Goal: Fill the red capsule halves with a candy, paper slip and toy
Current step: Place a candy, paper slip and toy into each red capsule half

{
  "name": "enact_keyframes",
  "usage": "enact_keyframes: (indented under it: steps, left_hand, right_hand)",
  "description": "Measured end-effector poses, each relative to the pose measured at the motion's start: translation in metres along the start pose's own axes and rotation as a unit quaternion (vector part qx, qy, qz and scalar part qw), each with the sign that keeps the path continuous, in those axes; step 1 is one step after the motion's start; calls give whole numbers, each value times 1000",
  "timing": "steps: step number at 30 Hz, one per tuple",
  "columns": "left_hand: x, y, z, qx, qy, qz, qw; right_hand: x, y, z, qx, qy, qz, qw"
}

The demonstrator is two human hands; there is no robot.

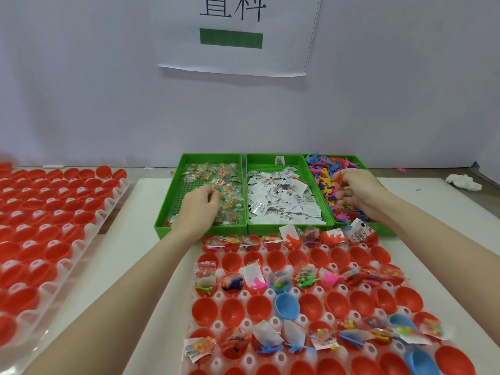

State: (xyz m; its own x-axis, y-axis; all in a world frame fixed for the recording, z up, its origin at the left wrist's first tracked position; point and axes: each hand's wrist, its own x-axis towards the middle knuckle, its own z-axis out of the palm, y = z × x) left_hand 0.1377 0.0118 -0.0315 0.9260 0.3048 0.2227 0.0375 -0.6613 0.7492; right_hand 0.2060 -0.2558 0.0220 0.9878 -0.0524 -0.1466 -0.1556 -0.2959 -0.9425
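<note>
Red capsule halves (232,311) sit in a clear holder tray (244,324) in front of me; several rows hold candy, slips and toys, others are bare. Three green bins stand behind it: candy packets (224,174), paper slips (278,198), colourful toys (327,169). My left hand (198,205) reaches into the candy bin, fingers curled and pinching candy packets. My right hand (354,189) is in the toy bin and pinches a red toy between thumb and fingers.
A second tray of red capsule halves (54,217) lies at the left. A few blue halves (287,307) sit among the red ones. A crumpled white tissue (464,182) lies at the far right. A printed sheet (238,36) hangs on the wall behind.
</note>
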Motion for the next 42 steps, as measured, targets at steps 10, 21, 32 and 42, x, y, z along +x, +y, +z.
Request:
enact_keyframes:
  steps: [10, 21, 32, 42]
  left_hand:
    - [1, -2, 1, 21, -12, 5, 1000]
    - [3, -5, 2, 29, -13, 6, 999]
    - [1, -2, -4, -20, -24, 58, 998]
    - [-4, -1, -12, -128, -17, 0, 992]
  right_hand:
    - [-7, -9, 38, -301, -23, -89, 949]
    - [-10, -6, 59, -466, -90, -118, 872]
    - [-12, -5, 65, -462, -49, -98, 880]
    - [-17, 2, 66, -490, -10, -176, 854]
